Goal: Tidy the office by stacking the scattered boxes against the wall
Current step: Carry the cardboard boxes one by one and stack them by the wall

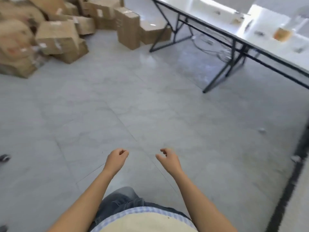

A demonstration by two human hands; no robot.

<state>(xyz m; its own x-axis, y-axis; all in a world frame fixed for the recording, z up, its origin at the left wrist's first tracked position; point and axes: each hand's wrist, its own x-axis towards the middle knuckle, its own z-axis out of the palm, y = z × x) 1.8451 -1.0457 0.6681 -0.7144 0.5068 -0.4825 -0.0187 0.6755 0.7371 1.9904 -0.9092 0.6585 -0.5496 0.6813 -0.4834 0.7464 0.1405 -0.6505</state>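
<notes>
You have a single wide view, worn on your head, facing forward and down. Your left hand (pixel 117 159) and right hand (pixel 168 159) sit close at the bottom; the boxes (pixel 56 37) lie well off, upper left, the table (pixel 209 15) upper right.

Both hands (pixel 142 159) loosely curled, empty; boxes (pixel 57 36) heaped far-left

Cardboard boxes (pixel 56 36) motion-blurred; pile cut off by left and top edges. Small items on the white surface (pixel 222 22) too smeared to name; orange one (pixel 282 34) possibly a packet. Dark object (pixel 4 158) clipped at left edge.
</notes>
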